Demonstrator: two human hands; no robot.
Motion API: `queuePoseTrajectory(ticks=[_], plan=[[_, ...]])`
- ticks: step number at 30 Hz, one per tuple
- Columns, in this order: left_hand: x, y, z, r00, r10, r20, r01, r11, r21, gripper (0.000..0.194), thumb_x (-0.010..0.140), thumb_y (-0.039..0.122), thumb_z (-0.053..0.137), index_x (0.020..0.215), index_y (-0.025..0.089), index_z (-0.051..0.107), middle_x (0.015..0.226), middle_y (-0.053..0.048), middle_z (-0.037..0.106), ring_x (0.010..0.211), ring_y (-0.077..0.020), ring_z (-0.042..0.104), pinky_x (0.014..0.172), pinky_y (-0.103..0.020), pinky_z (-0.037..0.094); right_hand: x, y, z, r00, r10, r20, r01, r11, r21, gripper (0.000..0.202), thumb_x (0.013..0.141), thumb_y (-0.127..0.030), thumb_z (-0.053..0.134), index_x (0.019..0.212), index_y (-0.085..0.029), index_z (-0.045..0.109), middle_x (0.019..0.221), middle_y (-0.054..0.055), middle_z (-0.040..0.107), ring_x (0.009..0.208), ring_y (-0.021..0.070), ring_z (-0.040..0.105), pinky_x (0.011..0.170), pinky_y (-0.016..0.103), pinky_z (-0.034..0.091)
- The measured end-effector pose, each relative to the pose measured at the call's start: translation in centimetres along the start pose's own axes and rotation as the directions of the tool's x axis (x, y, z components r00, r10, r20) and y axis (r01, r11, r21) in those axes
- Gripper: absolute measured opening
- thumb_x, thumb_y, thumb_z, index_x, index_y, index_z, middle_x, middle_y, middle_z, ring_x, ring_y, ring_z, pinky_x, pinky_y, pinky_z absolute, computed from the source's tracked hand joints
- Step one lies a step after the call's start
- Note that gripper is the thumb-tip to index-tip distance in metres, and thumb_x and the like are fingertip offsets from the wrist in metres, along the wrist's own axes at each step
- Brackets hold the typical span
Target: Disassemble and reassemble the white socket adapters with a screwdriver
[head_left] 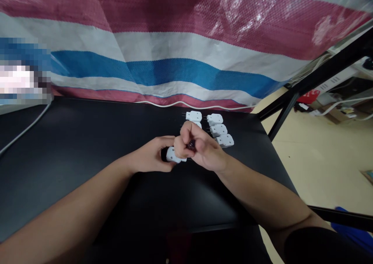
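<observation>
A white plug adapter [173, 155] with small holes on its face lies on the black table, between the thumb and fingers of my left hand [154, 154]. Just above its right end, my right hand [201, 145] is closed around a dark, round-ended handle [191, 144]; the rest of that tool is hidden beneath my fingers. Behind my right hand are more white adapters with thin metal pins pointing left: one [194, 116] at the back, another partly covered by my fingers, and a column of three [218, 130] to the right.
A striped red, white and blue sheet [180, 72] hangs behind the black table [72, 139]. A white cable [163, 104] runs along the back edge. At right stands a black metal frame [309, 81]; a blurred-out screen [23, 72] is at far left.
</observation>
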State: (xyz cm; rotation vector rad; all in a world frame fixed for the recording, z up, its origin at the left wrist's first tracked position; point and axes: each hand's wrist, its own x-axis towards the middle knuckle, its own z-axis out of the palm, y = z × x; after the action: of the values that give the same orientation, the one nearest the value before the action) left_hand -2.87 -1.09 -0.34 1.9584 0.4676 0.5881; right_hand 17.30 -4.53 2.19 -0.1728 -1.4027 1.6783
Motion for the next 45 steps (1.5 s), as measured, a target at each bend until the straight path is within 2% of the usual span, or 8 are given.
queuePoseTrajectory(ticks=[5, 11, 17, 23, 28, 33, 39, 45], plan=[[0.0, -0.1, 0.0, 1.0, 0.002, -0.011, -0.002, 1.0, 0.018, 0.026, 0.073, 0.006, 0.071, 0.096, 0.017, 0.074, 0.098, -0.002, 0.074, 0.088, -0.0173, 0.068, 0.08, -0.028, 0.054, 0.3, 0.2, 0.1, 0.99, -0.002, -0.142, -0.011, 0.996, -0.086, 0.042, 0.111, -0.055, 0.053, 0.085, -0.021, 0.057, 0.082, -0.001, 0.055, 0.069, 0.0132, 0.052, 0.065, 0.031, 0.043], [0.2, 0.2, 0.0, 1.0, -0.018, -0.005, 0.018, 0.999, 0.05, 0.033, 0.072, 0.007, 0.07, 0.104, 0.017, 0.075, 0.099, -0.003, 0.073, 0.086, -0.0179, 0.067, 0.076, -0.028, 0.053, 0.0, 0.3, 0.0, 0.995, 0.011, -0.099, -0.012, 1.0, -0.012, 0.038, 0.108, -0.063, 0.054, 0.098, -0.026, 0.049, 0.06, -0.012, 0.035, 0.052, 0.0103, 0.027, 0.056, 0.027, 0.029], [0.2, 0.2, 0.1, 1.0, -0.003, -0.025, 0.003, 1.0, 0.002, 0.027, 0.072, 0.006, 0.07, 0.096, 0.017, 0.073, 0.095, -0.002, 0.073, 0.083, -0.0167, 0.066, 0.077, -0.028, 0.054, 0.1, 0.2, 0.1, 0.986, 0.017, -0.164, -0.036, 0.993, -0.113, 0.039, 0.11, -0.056, 0.054, 0.089, -0.023, 0.056, 0.08, -0.001, 0.053, 0.07, 0.0141, 0.05, 0.067, 0.032, 0.042], [0.2, 0.2, 0.0, 1.0, -0.002, 0.001, 0.002, 1.0, 0.028, 0.035, 0.072, 0.005, 0.069, 0.104, 0.016, 0.075, 0.1, -0.004, 0.075, 0.087, -0.0185, 0.068, 0.078, -0.028, 0.054, 0.1, 0.1, 0.0, 0.996, -0.019, -0.088, 0.017, 1.0, -0.024, 0.035, 0.113, -0.056, 0.048, 0.098, -0.024, 0.055, 0.064, -0.01, 0.037, 0.055, 0.0111, 0.03, 0.059, 0.028, 0.032], [0.1, 0.2, 0.0, 1.0, -0.003, -0.02, 0.003, 1.0, 0.03, 0.03, 0.072, 0.006, 0.071, 0.099, 0.017, 0.075, 0.097, -0.003, 0.074, 0.083, -0.0167, 0.066, 0.077, -0.027, 0.054, 0.3, -0.5, -0.1, 0.988, 0.021, -0.151, -0.034, 0.996, -0.081, 0.035, 0.112, -0.049, 0.055, 0.091, -0.022, 0.058, 0.081, -0.002, 0.055, 0.07, 0.0134, 0.054, 0.067, 0.031, 0.043], [0.1, 0.1, -0.1, 1.0, 0.003, 0.002, -0.004, 0.999, 0.045, 0.04, 0.073, 0.006, 0.07, 0.111, 0.017, 0.076, 0.103, -0.004, 0.074, 0.089, -0.0187, 0.068, 0.079, -0.029, 0.054, 0.5, -0.7, -0.1, 0.993, 0.033, -0.111, -0.035, 0.999, -0.022, 0.045, 0.111, -0.063, 0.049, 0.089, -0.024, 0.055, 0.058, -0.01, 0.036, 0.054, 0.0115, 0.035, 0.061, 0.03, 0.038], [0.1, -0.2, 0.0, 1.0, -0.013, -0.008, 0.013, 1.0, 0.021, 0.024, 0.074, 0.008, 0.071, 0.097, 0.016, 0.071, 0.094, -0.002, 0.071, 0.081, -0.0157, 0.064, 0.071, -0.025, 0.052, 0.5, -0.4, -0.5, 0.985, 0.018, -0.174, -0.032, 0.996, -0.08, 0.036, 0.105, -0.053, 0.065, 0.09, -0.022, 0.058, 0.088, 0.0, 0.058, 0.073, 0.0137, 0.057, 0.069, 0.032, 0.046], [0.1, -0.1, 0.0, 1.0, -0.007, 0.008, 0.007, 0.998, 0.057, 0.036, 0.074, 0.009, 0.07, 0.109, 0.017, 0.075, 0.103, -0.005, 0.074, 0.088, -0.0192, 0.068, 0.079, -0.03, 0.055, 0.4, -0.4, -0.5, 0.996, 0.048, -0.076, -0.05, 0.999, -0.019, 0.044, 0.108, -0.066, 0.052, 0.091, -0.025, 0.054, 0.059, -0.01, 0.036, 0.052, 0.0111, 0.031, 0.057, 0.029, 0.034]])
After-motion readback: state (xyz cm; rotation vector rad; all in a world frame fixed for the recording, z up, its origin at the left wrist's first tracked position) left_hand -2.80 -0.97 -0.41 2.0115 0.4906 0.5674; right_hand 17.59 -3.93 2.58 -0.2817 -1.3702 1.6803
